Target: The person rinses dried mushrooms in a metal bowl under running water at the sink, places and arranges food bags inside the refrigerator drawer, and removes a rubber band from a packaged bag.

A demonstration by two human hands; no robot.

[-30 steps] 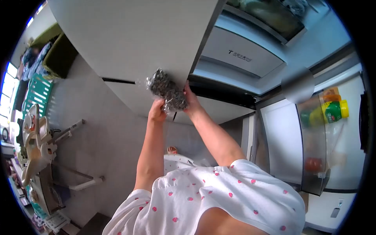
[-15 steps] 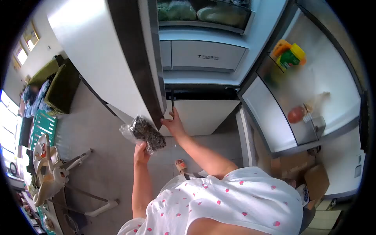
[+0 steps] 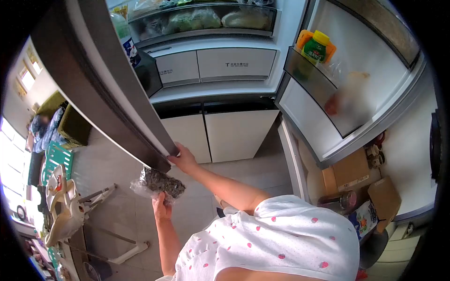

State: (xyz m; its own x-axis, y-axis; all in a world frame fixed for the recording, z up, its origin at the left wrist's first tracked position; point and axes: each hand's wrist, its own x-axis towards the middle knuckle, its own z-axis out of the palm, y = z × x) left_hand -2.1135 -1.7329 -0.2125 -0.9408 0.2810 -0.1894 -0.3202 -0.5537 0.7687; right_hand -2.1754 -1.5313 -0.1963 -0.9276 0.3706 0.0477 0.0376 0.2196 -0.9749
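Observation:
My left hand (image 3: pixel 162 209) grips a clear plastic bag (image 3: pixel 140 187) by its lower side. Dark, crinkled dried food (image 3: pixel 161 182) fills the bag; I cannot tell its exact kind. Just above the bag is the bottom corner of the left refrigerator door (image 3: pixel 136 117), which stands partly open. My right hand (image 3: pixel 184 160) has its fingers curled round that door's edge near the bottom. Past the door, the refrigerator's inside shows a wide drawer (image 3: pixel 236 64) and a clear bin (image 3: pixel 201 33) with bagged green vegetables.
At right, the other refrigerator door (image 3: pixel 304 117) stands wide open, with a green yellow-capped bottle (image 3: pixel 315 47) on its shelf. Cardboard boxes (image 3: pixel 347 171) sit on the floor below it. A high chair (image 3: pixel 65 201) and a green plastic basket (image 3: pixel 58 159) are at left.
The left door has swung further open with my right hand on its edge, uncovering more of the inside. My left hand and the bag have shifted slightly left and down in view.

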